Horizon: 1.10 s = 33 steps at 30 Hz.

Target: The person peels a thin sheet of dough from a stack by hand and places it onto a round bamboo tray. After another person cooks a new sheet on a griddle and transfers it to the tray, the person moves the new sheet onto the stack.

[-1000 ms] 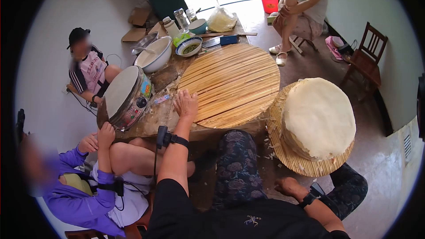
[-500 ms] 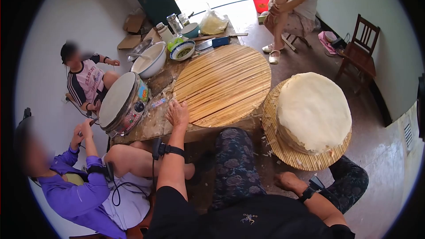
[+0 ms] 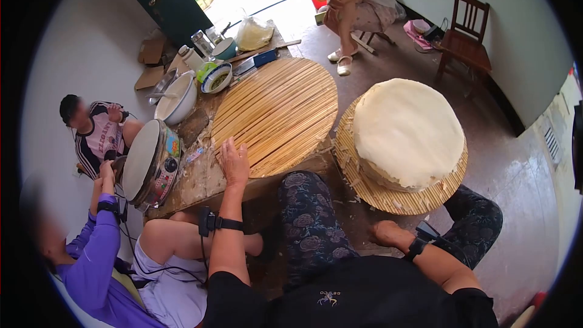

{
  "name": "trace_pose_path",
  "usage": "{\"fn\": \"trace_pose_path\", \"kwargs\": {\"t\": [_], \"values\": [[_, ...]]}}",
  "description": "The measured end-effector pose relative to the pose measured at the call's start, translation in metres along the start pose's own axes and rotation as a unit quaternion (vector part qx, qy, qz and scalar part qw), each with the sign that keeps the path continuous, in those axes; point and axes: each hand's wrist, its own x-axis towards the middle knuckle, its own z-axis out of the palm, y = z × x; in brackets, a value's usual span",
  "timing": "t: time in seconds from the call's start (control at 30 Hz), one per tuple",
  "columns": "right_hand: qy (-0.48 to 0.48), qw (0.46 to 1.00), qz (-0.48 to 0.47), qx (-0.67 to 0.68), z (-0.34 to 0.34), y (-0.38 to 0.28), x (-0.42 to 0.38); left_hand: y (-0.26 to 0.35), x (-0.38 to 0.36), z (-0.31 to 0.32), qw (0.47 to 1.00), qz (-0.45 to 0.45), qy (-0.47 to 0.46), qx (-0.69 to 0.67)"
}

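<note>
My left hand (image 3: pixel 234 161) lies with fingers stretched out on the near left edge of a round slatted mat (image 3: pixel 276 112) on the wooden table. No object shows in its grasp. My right hand (image 3: pixel 392 234) hangs low beside my knee, just under the rim of a second round mat (image 3: pixel 413 203). Its fingers are turned away, so their shape is hidden. On that second mat rests a tall stack of thin, pale round sheets (image 3: pixel 407 127). Left of my left hand stands a round electric griddle (image 3: pixel 141 161) with a pale top, tilted in this view.
A person in purple (image 3: pixel 100 267) sits at my left, arms toward the griddle; another person (image 3: pixel 100 127) is beyond it. Behind the mat are a batter basin (image 3: pixel 176 100), a patterned bowl (image 3: pixel 217 79) and a blue-ended tool (image 3: pixel 264 58). A seated person (image 3: pixel 364 0) and chair (image 3: pixel 464 42) are farther off.
The whole view has shifted, with the table things lying farther left. The person in purple has stretched their arms to the griddle; the person beyond has raised a hand. My left hand stays on the mat.
</note>
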Motion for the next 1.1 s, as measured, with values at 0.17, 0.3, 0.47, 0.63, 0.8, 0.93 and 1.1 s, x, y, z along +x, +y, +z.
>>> {"fn": "trace_pose_path", "kwargs": {"t": [0.17,0.3,0.47,0.63,0.8,0.93,1.1], "values": [[0.024,0.999,0.009,0.029,-0.003,-0.004,-0.002,0.126,-0.020,0.008,0.959,0.229,-0.135,-0.097],[0.025,0.999,0.021,0.028,-0.006,-0.001,-0.004,0.176,-0.039,0.015,0.950,0.225,-0.216,-0.032],[0.039,0.998,0.012,0.037,-0.003,0.004,-0.005,0.184,-0.076,0.003,0.956,0.242,-0.160,-0.031],[0.030,0.999,0.003,0.037,-0.008,-0.001,-0.003,0.176,-0.076,-0.020,0.960,0.228,-0.113,-0.115],[0.045,0.998,-0.005,0.053,-0.002,0.002,-0.003,0.124,-0.021,0.006,0.983,0.161,-0.038,-0.084],[0.061,0.997,-0.011,0.044,0.002,0.004,-0.007,0.105,-0.003,0.021,0.985,0.160,-0.062,0.011],[0.101,0.993,-0.045,0.049,0.015,0.007,-0.005,0.105,-0.008,0.032,0.978,0.190,-0.081,-0.030]]}}
